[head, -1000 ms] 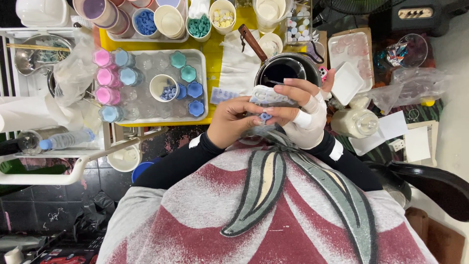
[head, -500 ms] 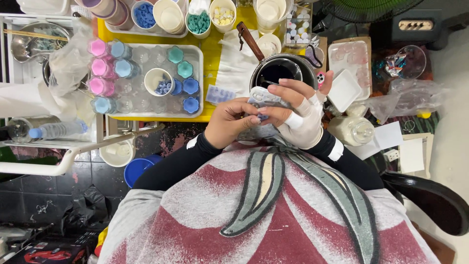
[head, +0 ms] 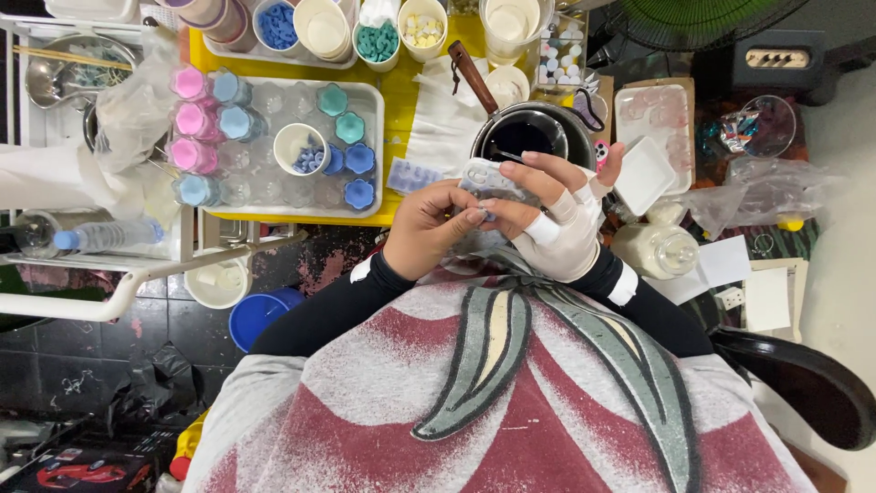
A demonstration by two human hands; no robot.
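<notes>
Now: both hands closed on one clear silicone mould point(head: 488, 178), just in front of the dark pot point(head: 529, 132).

Left hand point(head: 429, 228) pinches its near edge; wrapped right hand point(head: 557, 224) grips beneath. Long axis runs left-right, cavities up. Yellow tabletop point(head: 401, 100): one tray point(head: 370, 91), four pink cups point(head: 187, 119).

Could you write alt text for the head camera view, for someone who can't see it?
Seen from above, a seated person's left hand and bandaged right hand together hold a small clear mold. Beyond them are a dark pot, a tray of pink and blue flower-shaped pieces, and cups of coloured bits.
</notes>
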